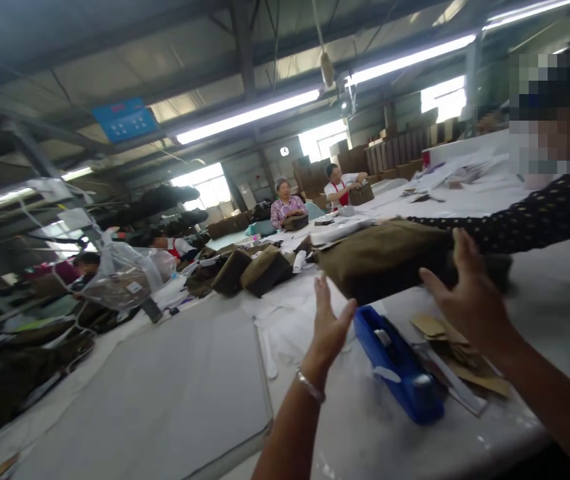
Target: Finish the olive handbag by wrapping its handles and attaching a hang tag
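A stuffed olive-brown fabric bag or cover [379, 257] lies across the white table before me. Fingers spread, my left hand [327, 327] is raised just short of its near left corner and holds nothing. My right hand [475, 303] overlaps the bag's right end, thumb and fingers apart; whether it touches the cloth I cannot tell. From the right, a co-worker's dark dotted sleeve [485, 230] stretches behind the bag, that person's hand hidden. Between my forearms sits a blue tape dispenser [397, 367], beside brown paper or card pieces [457, 350].
A large pale board [165, 393] covers the table's left part. Several more olive cloth bundles [265, 270] stand farther along. A clear plastic bag [125, 273] hangs by a post at left. Two people [289, 210] work across the table, and white sheets [465, 170] lie at the far right.
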`<state>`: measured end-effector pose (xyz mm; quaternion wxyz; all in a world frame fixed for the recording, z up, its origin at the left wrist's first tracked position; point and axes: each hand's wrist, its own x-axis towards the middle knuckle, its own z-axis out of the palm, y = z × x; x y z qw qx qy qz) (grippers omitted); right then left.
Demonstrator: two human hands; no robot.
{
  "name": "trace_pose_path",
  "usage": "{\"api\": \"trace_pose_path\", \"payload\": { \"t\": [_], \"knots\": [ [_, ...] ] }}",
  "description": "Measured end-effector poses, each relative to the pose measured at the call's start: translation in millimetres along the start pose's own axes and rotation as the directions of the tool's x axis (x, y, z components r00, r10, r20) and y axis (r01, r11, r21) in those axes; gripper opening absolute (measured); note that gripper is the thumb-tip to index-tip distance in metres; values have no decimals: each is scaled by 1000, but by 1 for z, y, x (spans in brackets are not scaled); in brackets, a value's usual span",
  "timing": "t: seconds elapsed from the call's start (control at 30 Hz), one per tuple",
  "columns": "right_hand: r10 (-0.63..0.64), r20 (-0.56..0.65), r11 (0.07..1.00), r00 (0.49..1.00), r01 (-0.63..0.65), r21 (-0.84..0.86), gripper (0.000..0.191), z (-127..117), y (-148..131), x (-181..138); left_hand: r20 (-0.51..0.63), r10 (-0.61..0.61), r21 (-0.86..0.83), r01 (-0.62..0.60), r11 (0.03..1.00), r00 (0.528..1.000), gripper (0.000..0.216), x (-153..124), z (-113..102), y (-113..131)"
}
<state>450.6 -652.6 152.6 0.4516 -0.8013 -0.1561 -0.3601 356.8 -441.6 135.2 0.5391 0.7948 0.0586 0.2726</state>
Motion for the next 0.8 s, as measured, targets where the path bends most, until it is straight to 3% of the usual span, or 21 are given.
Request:
{"api": "trace_pose_path", "payload": {
  "t": [0.07,0.13,0.2,0.27,0.37,0.47,0.57,0.63,0.7,0.8],
  "knots": [
    [-141,25,990,990,141,14,65,7,1,-5,92,59,17,-61,998,994,73,6,12,1],
    [-257,145,963,955,241,123,43,20,3,-21,239,118,-27,-115,993,964,55,0,15,-8],
    [-254,326,956,911,184,230,35,43,6,-36,387,142,-83,-119,989,911,39,-11,7,-29],
    [-175,528,957,831,17,291,39,76,7,-41,443,81,-67,-57,996,893,32,-19,-10,-59],
    [-89,739,898,668,-267,350,56,142,-3,-26,337,-80,38,71,997,938,29,-18,-45,-108],
    [0,865,771,502,-551,320,87,221,-25,-2,210,-166,71,154,985,963,29,-14,-75,-151],
    [76,906,730,416,-642,234,102,306,-51,15,147,-240,52,235,971,960,30,-20,-85,-190],
    [136,902,742,409,-645,181,98,363,-68,20,155,-325,50,321,946,933,31,-25,-80,-217],
    [193,872,769,450,-621,151,86,417,-84,21,264,-399,70,396,916,878,34,-24,-72,-241],
    [183,767,842,615,-500,201,60,489,-104,17,482,-403,83,418,905,778,37,-9,-62,-266]
  ]
}}
